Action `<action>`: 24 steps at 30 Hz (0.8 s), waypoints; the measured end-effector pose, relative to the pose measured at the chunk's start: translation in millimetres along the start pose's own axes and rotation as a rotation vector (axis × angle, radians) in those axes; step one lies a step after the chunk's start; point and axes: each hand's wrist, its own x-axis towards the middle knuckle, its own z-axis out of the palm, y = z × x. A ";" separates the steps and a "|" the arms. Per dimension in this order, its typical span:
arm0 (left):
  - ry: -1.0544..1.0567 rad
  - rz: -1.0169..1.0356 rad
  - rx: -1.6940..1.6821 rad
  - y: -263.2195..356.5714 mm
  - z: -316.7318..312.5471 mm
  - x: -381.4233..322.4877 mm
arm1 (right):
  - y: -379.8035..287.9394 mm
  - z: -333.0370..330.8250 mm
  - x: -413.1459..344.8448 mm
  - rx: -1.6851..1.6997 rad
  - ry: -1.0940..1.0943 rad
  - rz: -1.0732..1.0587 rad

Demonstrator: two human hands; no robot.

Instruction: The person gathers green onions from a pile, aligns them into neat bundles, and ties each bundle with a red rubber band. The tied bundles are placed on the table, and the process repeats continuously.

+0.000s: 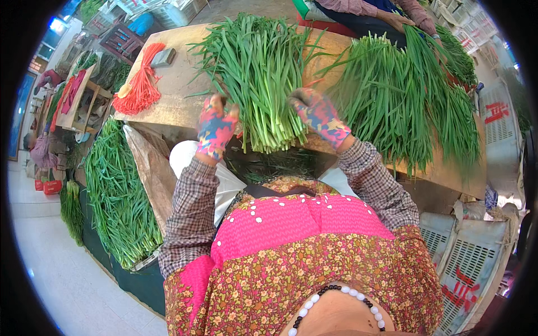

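Observation:
A thick bundle of long green leafy stalks, probably garlic chives (262, 80), lies on the wooden table with its pale cut ends towards me. My left hand (217, 126), in a patterned glove, is raised at the bundle's left side with its fingers bent and blurred. On the other side, my right hand (320, 117), gloved alike, curls close to the stalks. A short bit of red strand (314, 82) shows just above the right hand, and a red speck shows beside the left. Whether either hand grips a strand is hidden.
Red ties (141, 84) and a grey block (164, 57) lie on the tabletop (185, 98) at left. A loose heap of greens (382, 92) covers its right side, where another person's hands (397, 21) handle stalks. A crate of greens (119, 197) stands left; plastic crates (470, 260) stand right.

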 end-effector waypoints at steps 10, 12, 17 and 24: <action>0.080 -0.040 -0.122 39.6 83.2 35.3 | 4.8 16.8 14.9 0.008 -0.179 0.291; 0.111 -0.014 -0.159 32.9 88.6 33.9 | 10.0 20.0 12.9 0.184 -0.153 0.290; 0.112 -0.020 -0.161 28.2 90.3 34.9 | 7.5 18.3 -14.0 0.626 -0.045 0.234; 0.084 -0.054 -0.107 33.3 89.4 36.7 | -27.1 -1.3 -55.8 0.422 -0.037 -0.493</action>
